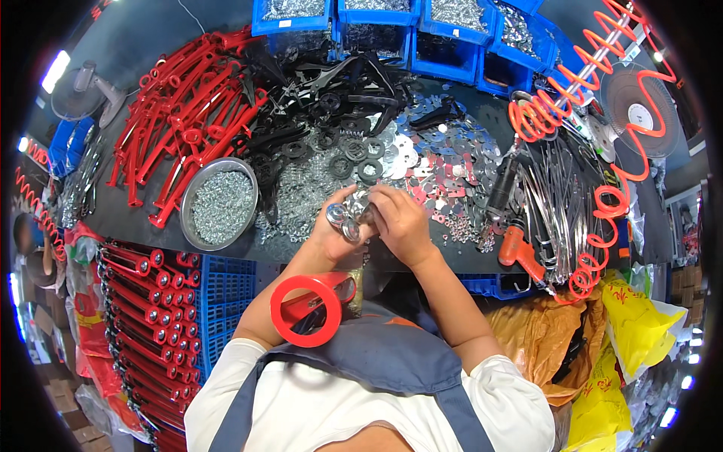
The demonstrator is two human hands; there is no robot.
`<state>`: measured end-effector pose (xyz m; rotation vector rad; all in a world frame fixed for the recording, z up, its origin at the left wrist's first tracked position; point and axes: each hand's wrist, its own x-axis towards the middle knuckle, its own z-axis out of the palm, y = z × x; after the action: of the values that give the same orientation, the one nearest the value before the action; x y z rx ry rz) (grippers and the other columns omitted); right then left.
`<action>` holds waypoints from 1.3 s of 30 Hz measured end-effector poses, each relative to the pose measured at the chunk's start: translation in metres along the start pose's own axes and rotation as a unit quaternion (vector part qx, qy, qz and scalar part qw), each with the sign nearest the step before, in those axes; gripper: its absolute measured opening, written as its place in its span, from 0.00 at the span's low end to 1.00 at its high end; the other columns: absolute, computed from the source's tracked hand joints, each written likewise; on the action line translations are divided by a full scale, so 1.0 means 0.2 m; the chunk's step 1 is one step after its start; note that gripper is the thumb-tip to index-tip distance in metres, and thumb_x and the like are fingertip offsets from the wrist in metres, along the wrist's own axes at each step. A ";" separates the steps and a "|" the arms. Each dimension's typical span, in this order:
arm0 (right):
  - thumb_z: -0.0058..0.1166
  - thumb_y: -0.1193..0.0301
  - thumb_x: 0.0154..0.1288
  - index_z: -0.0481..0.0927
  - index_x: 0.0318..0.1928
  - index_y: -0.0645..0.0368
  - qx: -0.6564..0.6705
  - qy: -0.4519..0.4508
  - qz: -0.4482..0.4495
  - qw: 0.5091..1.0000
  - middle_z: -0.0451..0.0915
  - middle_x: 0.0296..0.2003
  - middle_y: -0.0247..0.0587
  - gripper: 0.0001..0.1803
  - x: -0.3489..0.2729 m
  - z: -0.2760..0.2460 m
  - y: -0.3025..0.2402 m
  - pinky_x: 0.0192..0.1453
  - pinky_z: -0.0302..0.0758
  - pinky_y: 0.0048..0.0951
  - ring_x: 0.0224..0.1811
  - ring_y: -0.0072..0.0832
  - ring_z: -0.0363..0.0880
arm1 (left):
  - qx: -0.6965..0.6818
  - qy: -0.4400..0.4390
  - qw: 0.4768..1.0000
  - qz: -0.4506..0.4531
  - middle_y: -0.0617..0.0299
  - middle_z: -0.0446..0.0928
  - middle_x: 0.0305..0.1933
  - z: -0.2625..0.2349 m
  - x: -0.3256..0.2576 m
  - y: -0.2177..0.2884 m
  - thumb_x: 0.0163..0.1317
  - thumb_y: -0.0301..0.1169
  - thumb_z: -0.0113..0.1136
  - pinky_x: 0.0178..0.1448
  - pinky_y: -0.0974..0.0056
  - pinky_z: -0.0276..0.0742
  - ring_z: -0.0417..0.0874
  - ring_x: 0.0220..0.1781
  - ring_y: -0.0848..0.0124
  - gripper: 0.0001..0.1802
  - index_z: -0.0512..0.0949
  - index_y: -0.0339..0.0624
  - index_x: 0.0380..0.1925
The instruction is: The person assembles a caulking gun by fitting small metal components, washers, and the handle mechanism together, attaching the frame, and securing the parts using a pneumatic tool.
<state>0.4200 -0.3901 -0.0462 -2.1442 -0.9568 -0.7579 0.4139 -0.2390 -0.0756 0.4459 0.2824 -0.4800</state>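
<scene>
A: Metal parts (348, 215), small and shiny, sit pinched between our two hands just above the near edge of the bench (135, 207). Our left hand (335, 226) curls its fingers closed around the round silver pieces; our right hand (399, 218) has its fingertips pressed shut on the same cluster from the other side.

B: What surrounds them?

A: A round steel bowl of tiny fasteners (220, 203) sits toward the bench's left side. Red handles (188, 113) pile at the far left corner, black pieces and silver washers (429, 158) spread across the middle, and blue bins (392, 30) line the far edge. A red ring-handled piece (307, 309) rests against our apron, below the near edge.

B: Which step is this?

A: We judge we are fitting small parts together by hand. Next likely calls for steady alignment, without loosening either grip.
</scene>
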 end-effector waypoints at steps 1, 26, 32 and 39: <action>0.58 0.76 0.47 0.77 0.38 0.60 0.019 0.007 0.019 1.000 0.78 0.41 0.42 0.14 0.01 0.00 -0.01 0.38 0.79 0.36 0.39 0.40 0.80 | 0.000 0.001 1.000 0.001 0.53 0.80 0.34 0.00 0.00 0.01 0.67 0.42 0.48 0.45 0.57 0.79 0.82 0.37 0.61 0.19 0.74 0.34 0.38; 0.56 0.81 0.55 0.78 0.37 0.65 0.115 0.005 0.235 0.965 0.78 0.32 0.39 0.08 -0.04 -0.03 0.00 0.31 0.73 0.24 0.29 0.21 0.78 | -0.261 -0.210 0.931 -0.148 0.40 0.75 0.50 0.00 -0.02 -0.01 0.67 0.36 0.41 0.64 0.46 0.69 0.76 0.55 0.50 0.24 0.68 0.23 0.51; 0.54 0.81 0.55 0.80 0.47 0.65 0.196 0.000 0.290 0.937 0.80 0.37 0.39 0.17 -0.03 -0.03 -0.05 0.30 0.72 0.20 0.28 0.17 0.75 | -0.254 -0.310 0.914 -0.052 0.38 0.71 0.57 0.03 -0.04 -0.01 0.63 0.35 0.41 0.69 0.47 0.64 0.71 0.63 0.50 0.27 0.65 0.21 0.55; 0.55 0.80 0.56 0.81 0.47 0.66 0.257 0.007 0.357 0.898 0.77 0.37 0.38 0.15 -0.11 0.05 -0.06 0.23 0.72 0.20 0.24 0.19 0.76 | -0.120 -0.022 0.991 0.060 0.40 0.72 0.56 0.05 -0.02 -0.01 0.61 0.31 0.47 0.67 0.50 0.67 0.71 0.63 0.53 0.21 0.70 0.23 0.49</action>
<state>0.4010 -0.3849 -0.0640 -1.7992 -0.2490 -0.1242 0.4100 -0.2436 -0.0666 0.2154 0.2653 -0.3330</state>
